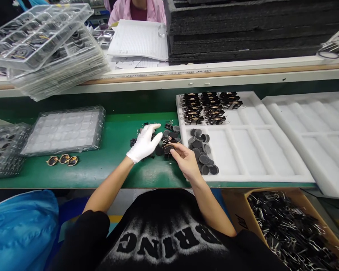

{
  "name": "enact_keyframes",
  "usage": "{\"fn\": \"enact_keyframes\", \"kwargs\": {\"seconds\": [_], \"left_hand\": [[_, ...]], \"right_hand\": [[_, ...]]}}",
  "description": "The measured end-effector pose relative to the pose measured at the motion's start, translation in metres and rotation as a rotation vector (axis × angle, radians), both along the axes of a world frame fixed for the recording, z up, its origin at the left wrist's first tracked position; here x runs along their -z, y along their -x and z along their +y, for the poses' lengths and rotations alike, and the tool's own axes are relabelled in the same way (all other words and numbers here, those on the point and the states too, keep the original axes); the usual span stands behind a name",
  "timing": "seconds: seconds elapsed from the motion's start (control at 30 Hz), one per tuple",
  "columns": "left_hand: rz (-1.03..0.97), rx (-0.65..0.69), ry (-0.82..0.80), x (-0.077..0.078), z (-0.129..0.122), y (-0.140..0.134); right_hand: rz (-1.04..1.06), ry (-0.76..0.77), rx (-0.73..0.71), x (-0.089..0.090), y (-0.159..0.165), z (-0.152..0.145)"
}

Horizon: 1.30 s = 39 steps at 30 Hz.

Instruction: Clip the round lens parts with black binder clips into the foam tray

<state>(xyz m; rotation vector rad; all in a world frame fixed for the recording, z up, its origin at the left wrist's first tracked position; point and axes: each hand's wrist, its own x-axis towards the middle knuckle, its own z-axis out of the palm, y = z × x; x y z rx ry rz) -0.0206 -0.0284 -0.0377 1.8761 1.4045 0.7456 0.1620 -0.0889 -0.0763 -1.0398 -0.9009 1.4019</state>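
Observation:
My left hand (143,146), in a white glove, hovers over a pile of black binder clips (133,142) on the green table. Its thumb and fingers are spread, with nothing visible between them. Between its thumb and fingers, my bare right hand (188,162) pinches a dark round disc (168,149) with black binder clips on it. How many clips sit on this disc is hard to make out. Loose dark discs (175,129) and another binder clip (169,124) lie just beyond my right hand.
Right of my hands, a white foam tray (271,150) bears rows of clipped discs (211,107) and loose discs (205,159). Clear plastic trays (64,130) and round sunglasses (64,159) lie left. A carton of binder clips (290,229) stands lower right. Someone in pink (155,11) sits opposite.

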Motion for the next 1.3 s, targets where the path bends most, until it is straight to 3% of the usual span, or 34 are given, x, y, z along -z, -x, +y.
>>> {"fn": "enact_keyframes", "kwargs": {"seconds": [0.13, 0.47, 0.67, 0.87, 1.0, 1.13, 1.3], "left_hand": [[-0.079, 0.188, 0.093, 0.004, 0.0, 0.008], [-0.202, 0.066, 0.218, 0.006, 0.002, 0.015], [-0.183, 0.182, 0.276, -0.004, 0.003, 0.033], [0.179, 0.143, 0.059, -0.008, 0.003, 0.029], [0.223, 0.102, -0.012, -0.015, -0.01, 0.017], [0.296, 0.211, 0.003, -0.021, -0.026, 0.008], [0.166, 0.185, 0.003, -0.017, -0.033, 0.006]], "right_hand": [[-0.077, -0.071, -0.06, -0.006, -0.003, -0.003], [-0.227, -0.168, -0.13, 0.0, -0.003, -0.008], [-0.278, -0.2, -0.198, 0.0, -0.013, -0.008], [-0.106, -0.083, -0.214, 0.0, -0.017, -0.008], [-0.062, -0.06, -0.198, 0.0, -0.019, -0.011], [-0.032, -0.041, -0.207, 0.0, -0.023, -0.016], [-0.038, -0.033, -0.247, -0.01, -0.029, -0.021]]}}
